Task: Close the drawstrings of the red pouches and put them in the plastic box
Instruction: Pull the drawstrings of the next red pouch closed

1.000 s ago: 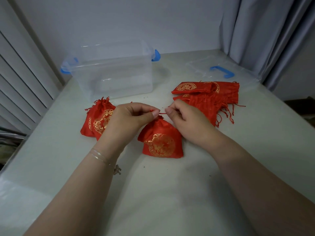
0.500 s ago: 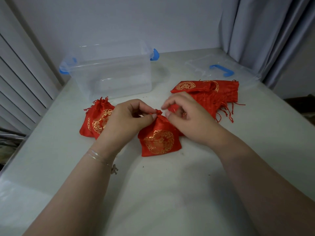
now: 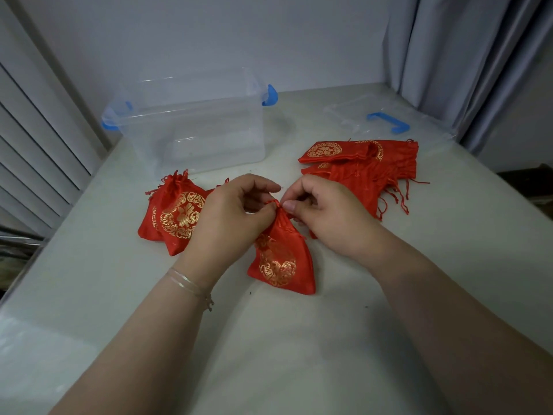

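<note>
Red satin pouch, gold round emblem, neck gathered, pinched by left hand and right hand fingers

A red pouch with a gold round pattern is lying on the table, its neck gathered tight and pointing away. Two cinched pouches are lying to its left, overlapping. A pile of flat open pouches is lying to the right. The clear plastic box with blue clips is standing open behind.
</note>
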`<action>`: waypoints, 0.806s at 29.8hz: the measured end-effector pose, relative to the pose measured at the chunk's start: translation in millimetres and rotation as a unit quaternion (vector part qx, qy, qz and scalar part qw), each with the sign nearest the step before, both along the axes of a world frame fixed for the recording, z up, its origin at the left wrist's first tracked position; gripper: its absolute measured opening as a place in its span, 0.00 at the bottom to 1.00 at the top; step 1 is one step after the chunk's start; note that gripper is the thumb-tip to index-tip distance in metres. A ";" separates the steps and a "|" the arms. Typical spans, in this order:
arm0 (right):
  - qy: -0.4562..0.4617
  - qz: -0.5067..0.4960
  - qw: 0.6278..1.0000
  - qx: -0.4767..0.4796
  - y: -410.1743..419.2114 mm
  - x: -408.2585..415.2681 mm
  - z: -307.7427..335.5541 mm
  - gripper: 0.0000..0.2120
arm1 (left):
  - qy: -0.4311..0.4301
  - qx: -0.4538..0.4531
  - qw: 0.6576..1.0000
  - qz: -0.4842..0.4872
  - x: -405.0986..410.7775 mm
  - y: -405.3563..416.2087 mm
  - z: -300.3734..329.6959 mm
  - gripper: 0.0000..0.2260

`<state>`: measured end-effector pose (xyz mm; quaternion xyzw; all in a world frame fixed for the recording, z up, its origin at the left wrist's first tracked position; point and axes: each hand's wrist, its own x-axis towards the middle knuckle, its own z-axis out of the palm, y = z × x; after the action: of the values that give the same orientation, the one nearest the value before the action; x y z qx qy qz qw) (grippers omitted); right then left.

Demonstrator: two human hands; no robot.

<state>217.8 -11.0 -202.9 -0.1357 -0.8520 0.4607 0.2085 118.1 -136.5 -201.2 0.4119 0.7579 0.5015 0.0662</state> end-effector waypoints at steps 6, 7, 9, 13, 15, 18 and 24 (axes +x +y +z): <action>0.013 -0.029 1.000 0.000 1.0 -1.1 -4.1 0.05 | 0.078 -0.007 0.996 0.035 1.2 1.2 -4.2 0.09; 0.012 -0.034 0.999 -0.017 2.0 -1.8 -4.8 0.05 | 0.091 0.000 0.995 0.039 1.5 1.7 -5.0 0.08; 0.005 -0.025 0.999 -0.047 3.7 -2.4 -4.7 0.07 | 0.127 0.014 0.991 0.040 2.7 2.6 -7.0 0.08; -0.035 0.010 0.996 -0.084 9.4 0.1 -1.1 0.06 | 0.202 0.037 0.978 0.029 3.7 2.6 -10.1 0.05; -0.041 0.019 0.995 -0.093 13.7 2.2 0.7 0.05 | 0.235 0.036 0.971 0.025 4.3 3.2 -11.1 0.06; -0.039 0.034 0.993 -0.106 17.2 4.1 2.3 0.06 | 0.275 0.026 0.961 0.026 4.9 3.5 -11.7 0.05; -0.014 0.000 0.998 -0.054 15.0 1.0 -4.7 0.08 | 0.325 0.004 0.945 0.043 4.6 3.1 -13.4 0.05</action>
<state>218.8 4.1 -207.7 -0.1530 -0.8285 0.5044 0.1891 122.7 -133.4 -214.6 0.5198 0.7532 0.3456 -0.2075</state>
